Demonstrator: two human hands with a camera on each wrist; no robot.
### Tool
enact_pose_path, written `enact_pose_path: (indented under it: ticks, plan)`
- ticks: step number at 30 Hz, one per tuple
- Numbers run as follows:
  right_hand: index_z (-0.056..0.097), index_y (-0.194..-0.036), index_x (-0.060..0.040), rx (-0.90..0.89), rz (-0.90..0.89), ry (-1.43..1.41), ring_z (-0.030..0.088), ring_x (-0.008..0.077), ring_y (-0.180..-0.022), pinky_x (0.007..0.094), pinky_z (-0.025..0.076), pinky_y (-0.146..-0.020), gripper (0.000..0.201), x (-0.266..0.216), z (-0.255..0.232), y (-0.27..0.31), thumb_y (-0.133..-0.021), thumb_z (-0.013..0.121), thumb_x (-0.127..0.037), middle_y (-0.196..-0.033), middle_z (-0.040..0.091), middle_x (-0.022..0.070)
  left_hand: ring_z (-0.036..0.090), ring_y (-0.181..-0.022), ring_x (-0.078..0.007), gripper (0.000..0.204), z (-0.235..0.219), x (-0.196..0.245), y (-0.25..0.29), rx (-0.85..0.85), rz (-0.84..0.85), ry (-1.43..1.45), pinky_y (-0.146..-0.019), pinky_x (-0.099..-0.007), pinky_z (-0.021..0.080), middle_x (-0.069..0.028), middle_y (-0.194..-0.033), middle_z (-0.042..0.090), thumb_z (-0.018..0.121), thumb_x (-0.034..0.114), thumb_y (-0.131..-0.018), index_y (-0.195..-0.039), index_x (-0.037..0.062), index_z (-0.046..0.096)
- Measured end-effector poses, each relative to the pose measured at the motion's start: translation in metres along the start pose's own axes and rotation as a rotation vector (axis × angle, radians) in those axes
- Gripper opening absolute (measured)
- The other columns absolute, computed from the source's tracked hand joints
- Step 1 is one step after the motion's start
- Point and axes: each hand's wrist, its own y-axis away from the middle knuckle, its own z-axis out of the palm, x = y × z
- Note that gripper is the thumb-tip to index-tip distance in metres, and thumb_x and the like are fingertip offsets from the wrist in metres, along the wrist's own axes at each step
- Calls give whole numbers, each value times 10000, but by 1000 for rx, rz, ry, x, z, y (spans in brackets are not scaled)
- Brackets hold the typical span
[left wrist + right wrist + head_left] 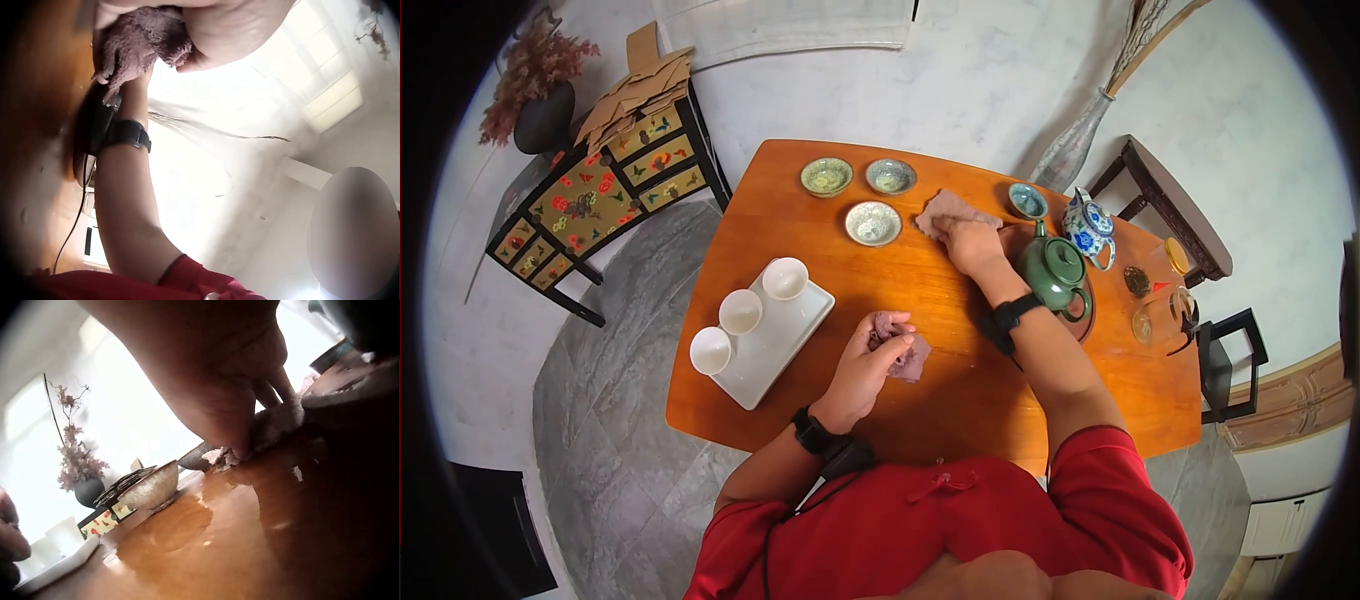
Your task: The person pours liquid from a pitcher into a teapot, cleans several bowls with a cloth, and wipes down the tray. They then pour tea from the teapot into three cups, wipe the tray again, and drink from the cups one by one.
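My left hand (pixel 858 368) holds a crumpled mauve cloth (pixel 912 362) above the near middle of the wooden table. The left wrist view shows this cloth (pixel 140 47) bunched against the palm. Farther out, my right hand (pixel 978 248) grips a second mauve cloth (pixel 945 206) with bent fingers and presses it onto the tabletop. Part of that cloth spreads out flat past the fingers. Wet-looking shine (pixel 181 531) marks the wood near it in the right wrist view. A green teapot (pixel 1052 270) stands on a round brown tray (pixel 1084 328) just right of the right hand.
Three glazed bowls (pixel 873 224) sit at the far left-centre. A white tray (pixel 775 350) at left carries three white cups (pixel 741 312). Behind the green teapot are a small blue bowl (pixel 1028 200) and a blue-and-white teapot (pixel 1088 225). Glassware (pixel 1165 318) stands at right.
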Motion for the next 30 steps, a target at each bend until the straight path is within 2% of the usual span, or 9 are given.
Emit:
enact_pose_path:
  ticks: [3,5,6,10,12,15,20,25,30]
  plan:
    - [668,-1107,-142,-31,-128,33,637,287,-970,395,476,-842,279,-3,-38,4,-896,576,-300,-1011,683,123,544,-976,-116,300,2,-1,1,-2,4,-4,-849,-273,458,-57,-1076,567,603,79,-896,-1182,51,513]
    - [667,-1093,-90,-370,128,-501,659,231,-855,351,505,-757,231,4,-70,-9,-900,558,-153,-967,689,129,544,-976,-116,301,3,-2,2,3,12,-15,-849,-274,458,-57,-1076,568,604,80,-896,-1181,50,512]
    - [644,-1084,-12,-277,39,-723,647,218,-819,325,503,-745,228,5,-86,-10,-913,543,-124,-948,682,138,549,-998,-139,293,2,-2,2,3,3,-37,-841,-300,474,-72,-1110,560,580,73,-904,-1188,57,510]
    - [588,-1156,13,33,37,-509,653,279,-939,358,510,-811,326,58,-55,-58,-888,596,-171,-1070,657,192,550,-1025,-166,293,-2,-5,0,12,18,-68,-837,-330,488,-83,-1146,551,558,64,-908,-1196,65,506]
    - [593,-1163,-10,203,260,-93,627,331,-1012,389,504,-851,356,51,-57,-61,-872,615,-214,-1107,641,203,548,-1025,-164,295,-3,-4,0,16,19,-61,-836,-328,487,-82,-1145,550,558,62,-906,-1196,66,506]
    - [599,-1174,-37,41,334,-150,601,357,-1041,423,486,-884,383,41,-34,-67,-866,604,-265,-1137,628,195,544,-1023,-160,300,0,0,0,28,21,-64,-834,-325,486,-79,-1142,549,559,58,-902,-1196,67,507]
    - [564,-1243,-49,-153,146,-89,512,304,-1204,398,432,-973,423,-13,-14,-42,-899,498,-287,-1313,531,168,539,-1015,-150,297,-2,-1,0,26,6,-60,-839,-317,481,-78,-1144,547,558,59,-901,-1194,64,508]
    - [334,-1405,16,-10,-138,108,351,320,-1342,441,336,-1069,515,-21,18,8,-927,415,-156,-1492,278,207,536,-996,-133,294,2,4,4,-18,84,-103,-817,-276,457,-76,-1135,560,563,57,-894,-1184,63,515]
    - [373,-1379,43,-4,-256,8,347,318,-1350,423,271,-1109,530,-36,7,74,-861,427,-56,-1475,317,213,539,-988,-127,295,5,6,7,-17,37,-78,-813,-264,449,-74,-1126,567,562,51,-891,-1183,62,515]
